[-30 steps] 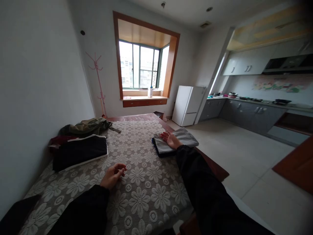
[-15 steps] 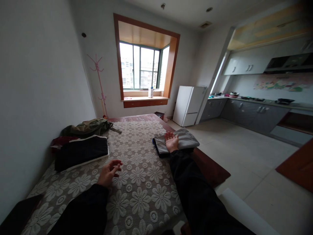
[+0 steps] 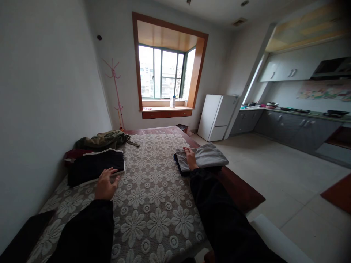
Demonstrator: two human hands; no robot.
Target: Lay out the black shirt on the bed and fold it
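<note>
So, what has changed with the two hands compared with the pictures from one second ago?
The left hand moved forward and to the left across the flowered cloth; its fingers now reach the edge of the dark folded garment. The right hand turned on the grey folded garment but did not leave it. Neither hand closed on anything. Both garments and the green pile kept their places.

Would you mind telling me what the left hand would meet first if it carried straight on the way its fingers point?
The left hand would probably meet the folded dark garment with white trim first; its fingertips already seem to be at its near edge.
</note>
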